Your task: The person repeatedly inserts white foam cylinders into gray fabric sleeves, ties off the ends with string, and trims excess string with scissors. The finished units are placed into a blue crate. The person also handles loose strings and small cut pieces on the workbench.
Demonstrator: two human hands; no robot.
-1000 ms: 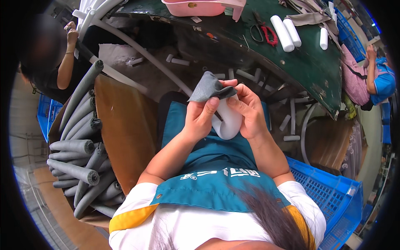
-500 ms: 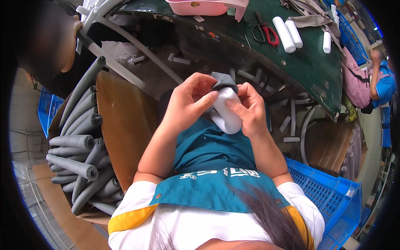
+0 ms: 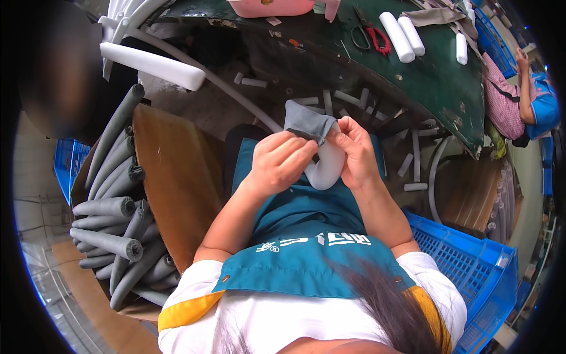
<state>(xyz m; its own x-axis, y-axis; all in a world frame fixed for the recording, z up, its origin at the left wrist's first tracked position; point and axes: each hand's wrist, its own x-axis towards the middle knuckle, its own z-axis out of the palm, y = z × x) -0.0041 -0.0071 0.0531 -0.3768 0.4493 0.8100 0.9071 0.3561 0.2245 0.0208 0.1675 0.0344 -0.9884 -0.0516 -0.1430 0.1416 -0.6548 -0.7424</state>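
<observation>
Far left: grey foam tubes lie stacked in a brown cardboard box, with a blue crate just beyond them. A long white foam bar rests above the box.

Centre, over the lap: the left hand has its fingers curled and pinching the edge of a grey fabric sleeve. The sleeve sits on the upper end of a white foam cylinder, held between both hands in front of the teal apron. The right hand grips the cylinder's right side, fingers pressed together on the sleeve's rim.

Right: a green desk carries red-handled scissors and white foam rolls. A blue basket stands at lower right.
</observation>
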